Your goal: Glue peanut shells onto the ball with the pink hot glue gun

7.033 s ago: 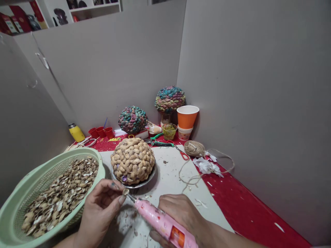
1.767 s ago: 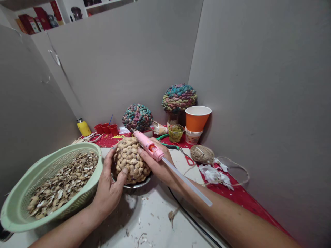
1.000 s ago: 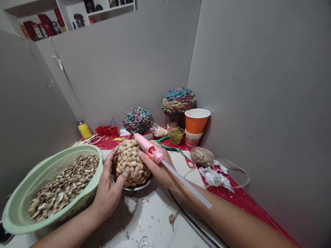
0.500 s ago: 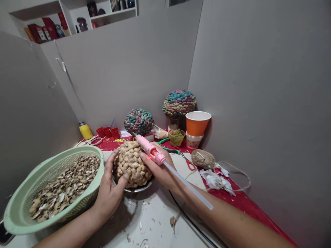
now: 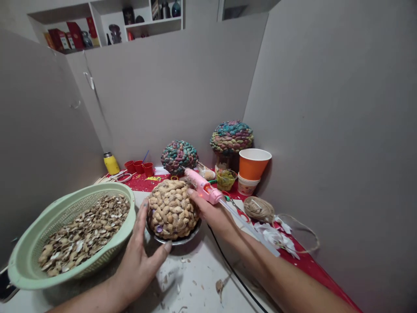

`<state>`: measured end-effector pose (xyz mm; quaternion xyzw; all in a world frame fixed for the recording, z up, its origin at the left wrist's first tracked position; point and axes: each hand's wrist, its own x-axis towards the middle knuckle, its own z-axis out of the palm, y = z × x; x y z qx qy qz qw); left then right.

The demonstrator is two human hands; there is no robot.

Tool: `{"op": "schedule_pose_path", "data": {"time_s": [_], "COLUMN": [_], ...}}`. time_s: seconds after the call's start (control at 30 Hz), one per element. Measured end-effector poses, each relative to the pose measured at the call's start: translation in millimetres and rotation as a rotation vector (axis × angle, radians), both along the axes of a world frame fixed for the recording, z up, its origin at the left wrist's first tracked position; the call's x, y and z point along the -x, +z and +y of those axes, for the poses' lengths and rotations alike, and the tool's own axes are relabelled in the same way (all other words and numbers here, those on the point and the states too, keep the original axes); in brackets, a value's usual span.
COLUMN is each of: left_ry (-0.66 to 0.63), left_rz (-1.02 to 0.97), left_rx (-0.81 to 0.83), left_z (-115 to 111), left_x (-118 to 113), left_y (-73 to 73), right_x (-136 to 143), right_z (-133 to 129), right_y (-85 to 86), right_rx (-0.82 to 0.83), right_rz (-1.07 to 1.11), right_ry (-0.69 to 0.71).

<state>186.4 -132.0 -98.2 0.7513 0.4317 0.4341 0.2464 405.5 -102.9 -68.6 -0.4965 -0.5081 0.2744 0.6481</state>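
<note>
A dome covered in peanut shells (image 5: pixel 173 206) rests in a shallow metal bowl (image 5: pixel 182 241) in front of me. A small purple spot shows low on its left side among the shells. My left hand (image 5: pixel 141 256) is spread along the left of the dome, fingertips at its side and thumb near the bowl's front rim. My right hand (image 5: pixel 211 213) is closed around a pink glue gun (image 5: pixel 203 186) at the dome's right side. The nozzle points away from me, past the dome. A clear glue stick (image 5: pixel 249 228) sticks out of its back, above my forearm.
At left stands a green basket (image 5: pixel 16 265) of shell pieces. Behind are two coloured shell domes (image 5: pixel 180 157), red cups (image 5: pixel 138 166), a yellow bottle (image 5: pixel 111 164) and an orange paper cup (image 5: pixel 254 167). Twine (image 5: pixel 259 209), scissors (image 5: pixel 243 215) and crumpled tissue (image 5: pixel 276 237) lie right. A black cord (image 5: pixel 224 256) crosses the table.
My left thumb has come off the dome down to the bowl's rim, and the purple spot now shows. The glue gun has shifted right, away from the dome's top. The view has moved slightly.
</note>
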Motion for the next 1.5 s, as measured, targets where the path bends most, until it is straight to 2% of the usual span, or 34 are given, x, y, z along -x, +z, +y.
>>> {"op": "schedule_pose_path", "data": {"time_s": [0.13,0.23,0.4,0.6,0.73,0.93,1.17,1.5], "left_ry": [0.005,0.028,0.07,0.048,0.013,-0.064,-0.106,-0.013], "left_rz": [0.125,0.167,0.14,0.117,0.09,0.052,0.031,0.038], "left_rx": [-0.167,-0.178,-0.151,-0.165,-0.18,-0.199,-0.249,-0.253], "left_z": [-0.1,1.8,2.6,1.3,0.1,-2.4,3.8,16.2], "left_x": [2.0,1.6,0.7,-1.1,-0.7,-0.4,-3.1,-4.9], "left_y": [-17.2,-26.5,-32.6,-37.4,-37.2,-28.8,-23.1,-26.9], "right_x": [-1.4,-1.6,-3.2,-9.1,-12.9,-10.6,-8.1,-5.4], "right_z": [0.0,1.8,9.3,17.7,21.4,22.4,22.8,20.5], "right_y": [1.8,3.5,0.6,-10.5,-14.2,-14.8,-16.4,-15.4], "right_rx": [0.108,0.168,0.271,0.257,0.237,0.229,0.255,0.239], "right_rz": [0.075,0.133,0.204,0.249,0.272,0.332,0.372,0.335], "right_ry": [-0.073,-0.092,-0.103,-0.013,0.057,0.161,0.127,0.104]}}
